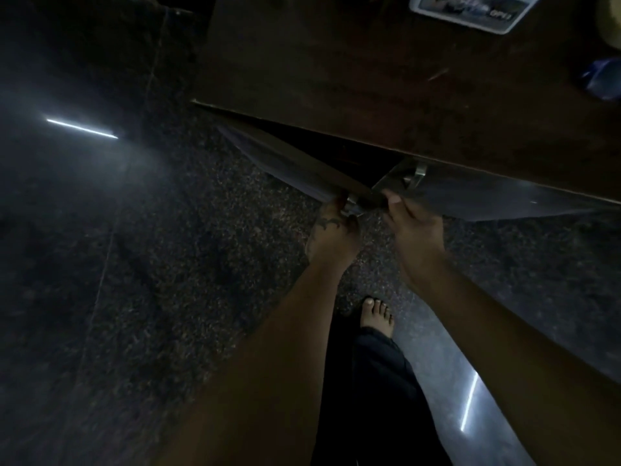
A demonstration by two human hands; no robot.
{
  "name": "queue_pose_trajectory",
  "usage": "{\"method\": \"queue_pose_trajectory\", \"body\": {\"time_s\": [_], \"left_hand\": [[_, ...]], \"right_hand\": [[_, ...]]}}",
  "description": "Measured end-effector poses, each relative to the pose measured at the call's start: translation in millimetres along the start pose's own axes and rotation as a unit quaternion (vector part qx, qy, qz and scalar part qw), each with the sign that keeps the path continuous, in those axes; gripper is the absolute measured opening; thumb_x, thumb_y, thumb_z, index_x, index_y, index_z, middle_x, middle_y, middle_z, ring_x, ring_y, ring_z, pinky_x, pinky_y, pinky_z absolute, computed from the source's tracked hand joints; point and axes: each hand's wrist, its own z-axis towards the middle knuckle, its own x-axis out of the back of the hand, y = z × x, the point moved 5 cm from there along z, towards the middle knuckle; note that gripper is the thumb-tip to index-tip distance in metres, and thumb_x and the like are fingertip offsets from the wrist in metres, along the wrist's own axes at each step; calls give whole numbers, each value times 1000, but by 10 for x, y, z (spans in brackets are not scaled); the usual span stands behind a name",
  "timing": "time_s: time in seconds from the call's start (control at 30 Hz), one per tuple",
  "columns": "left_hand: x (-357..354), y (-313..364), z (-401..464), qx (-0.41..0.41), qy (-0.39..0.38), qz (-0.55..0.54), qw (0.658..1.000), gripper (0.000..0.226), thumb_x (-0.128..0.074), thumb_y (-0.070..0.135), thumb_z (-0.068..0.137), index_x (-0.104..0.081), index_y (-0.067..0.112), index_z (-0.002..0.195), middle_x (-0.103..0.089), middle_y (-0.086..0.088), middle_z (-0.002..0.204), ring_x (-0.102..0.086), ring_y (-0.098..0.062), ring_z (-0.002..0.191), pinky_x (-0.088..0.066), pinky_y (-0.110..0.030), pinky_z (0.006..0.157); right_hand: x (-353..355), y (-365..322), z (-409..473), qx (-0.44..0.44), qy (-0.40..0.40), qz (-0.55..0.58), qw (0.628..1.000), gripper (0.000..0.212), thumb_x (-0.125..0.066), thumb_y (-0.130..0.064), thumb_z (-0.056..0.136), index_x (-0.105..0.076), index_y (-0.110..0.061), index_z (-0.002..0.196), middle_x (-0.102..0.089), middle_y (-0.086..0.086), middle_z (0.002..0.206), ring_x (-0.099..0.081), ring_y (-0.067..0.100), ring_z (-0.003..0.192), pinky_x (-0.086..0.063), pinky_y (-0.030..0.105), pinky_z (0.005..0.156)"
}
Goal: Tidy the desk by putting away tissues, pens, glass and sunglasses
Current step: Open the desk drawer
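Note:
Below the dark wooden desk (336, 68), the left cabinet door (285, 163) stands swung out towards me, showing a black gap behind it. My left hand (332, 230) grips the metal handle (351, 205) at that door's free end. My right hand (413, 230) pinches the same door's end edge (376, 195), thumb on top, just beside the right door (504, 196). The right door lies flat under the desk edge, and its handle (416, 174) is free. I can make out no tissues, pens, glass or sunglasses in the dark.
On the desk top lie a white-framed flat object (470, 11) at the back, a blurred blue thing (601, 79) at the right edge and something yellowish (611, 21) in the corner. My bare foot (376, 314) and dark trouser leg stand on the speckled stone floor (184, 264).

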Motion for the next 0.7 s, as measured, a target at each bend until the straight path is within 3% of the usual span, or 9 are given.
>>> {"method": "queue_pose_trajectory", "body": {"time_s": [0.23, 0.37, 0.5, 0.6, 0.7], "left_hand": [[126, -435, -244, 9, 5, 0, 1000, 40, -41, 30, 99, -40, 28, 138, -46, -1, 140, -51, -28, 119, -48, -46, 91], [210, -696, -409, 38, 40, 11, 998, 40, -40, 37, 99, -44, 20, 136, -50, -6, 137, -50, -28, 120, -42, -37, 93], [346, -951, -560, 3, 73, -23, 997, 33, -42, 37, 99, -50, 26, 128, -57, 0, 128, -55, -23, 113, -44, -32, 88], [467, -1220, -697, 22, 75, -65, 995, 30, -40, 37, 99, -48, 33, 128, -58, 5, 125, -59, -15, 102, -42, -22, 70], [617, -1372, -890, 18, 88, -78, 993, 47, -39, 46, 93, -42, 29, 136, -55, 8, 128, -56, -4, 107, -43, -18, 77]], "right_hand": [[-99, 131, -419, 5, 1, -72, 997, 20, -65, -26, 87, -71, -17, 105, -68, -9, 92, -62, 6, 90, -45, 15, 70], [-219, 205, -630, -28, -7, -101, 995, 17, -68, -20, 85, -72, -14, 100, -66, -11, 84, -63, 8, 86, -48, 22, 73], [-394, 322, -854, -50, -37, -147, 987, 16, -68, -20, 85, -73, -12, 98, -65, -11, 81, -62, 9, 83, -49, 33, 77], [-588, 417, -1023, -55, -64, -179, 980, 7, -70, -20, 83, -75, -17, 88, -65, -16, 76, -61, 2, 78, -51, 30, 74], [-853, 471, -1172, -53, -108, -223, 967, 6, -72, -24, 81, -74, -26, 77, -67, -17, 73, -62, -1, 72, -49, 20, 61]]}}
